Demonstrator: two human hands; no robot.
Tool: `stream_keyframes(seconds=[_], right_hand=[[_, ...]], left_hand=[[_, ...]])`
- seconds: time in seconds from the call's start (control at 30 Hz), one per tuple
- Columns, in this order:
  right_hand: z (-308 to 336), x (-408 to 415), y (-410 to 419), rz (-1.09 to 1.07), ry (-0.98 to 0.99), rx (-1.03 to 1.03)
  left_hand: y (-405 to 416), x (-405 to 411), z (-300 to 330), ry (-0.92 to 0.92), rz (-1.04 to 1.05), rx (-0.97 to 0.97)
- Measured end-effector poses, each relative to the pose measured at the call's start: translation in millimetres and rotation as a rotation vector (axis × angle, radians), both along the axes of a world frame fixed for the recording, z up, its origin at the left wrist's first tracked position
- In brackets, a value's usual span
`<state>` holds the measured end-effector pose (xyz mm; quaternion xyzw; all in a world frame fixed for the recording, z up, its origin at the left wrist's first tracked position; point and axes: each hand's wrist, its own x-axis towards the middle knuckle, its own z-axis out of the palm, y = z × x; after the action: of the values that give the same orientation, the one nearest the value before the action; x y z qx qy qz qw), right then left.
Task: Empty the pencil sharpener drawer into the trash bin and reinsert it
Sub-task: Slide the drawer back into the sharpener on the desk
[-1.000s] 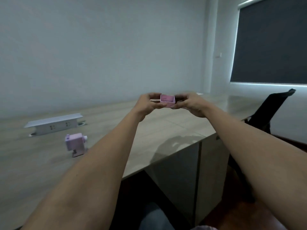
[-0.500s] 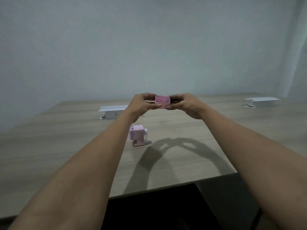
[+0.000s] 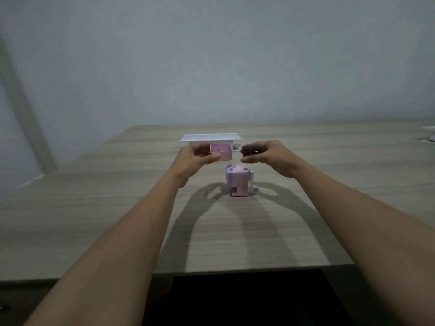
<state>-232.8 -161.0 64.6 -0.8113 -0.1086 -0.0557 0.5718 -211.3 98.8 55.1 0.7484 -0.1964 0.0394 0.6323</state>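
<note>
The pink drawer [image 3: 221, 152] is held in the air above the worktop [image 3: 94, 208] by the left hand [image 3: 196, 158], with the thumb pressed against its near wall and the other fingers [image 3: 204, 147] wrapped behind its left end. Its open side is turned upward, and its inside appears pink, though whether anything lies in it cannot be told. The right hand [image 3: 263, 153] is seen just to the right of the drawer, apart from it, with the thumb and the curled fingers spread and nothing held between them. The pencil sharpener [image 3: 239, 181] is set upright on the worktop directly below the two hands, its pale purple body facing the viewer and a small crank visible on its right side. A dark notch is seen low on its front face. Behind the hands, a white power strip box [image 3: 210, 138] with a flat lid is placed on the worktop, partly hidden by the drawer and the left hand. Shadows of both forearms are cast on the wood grain around the sharpener. A plain grey wall [image 3: 211, 62] is seen beyond the worktop.
</note>
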Motion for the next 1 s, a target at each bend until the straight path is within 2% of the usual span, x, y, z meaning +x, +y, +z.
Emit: stream_keyframes(seconds=[0.2,0.47,1.0], right_hand=[[-18.6,-3.0,-2.9,0.047,0.059,-0.023],[-24.1,-5.6,-9.2,0.052,0.091,-0.057],[-29.8,-7.5,-6.7,0.056,0.072,-0.044]], left_hand=[[38.4,3.6,-35.3,0.082,0.056,-0.012],[38.3,-14.1,-65.5,0.215,0.014,0.114],[-1.9,-12.6,-75.0,0.182,-0.04,0.108]])
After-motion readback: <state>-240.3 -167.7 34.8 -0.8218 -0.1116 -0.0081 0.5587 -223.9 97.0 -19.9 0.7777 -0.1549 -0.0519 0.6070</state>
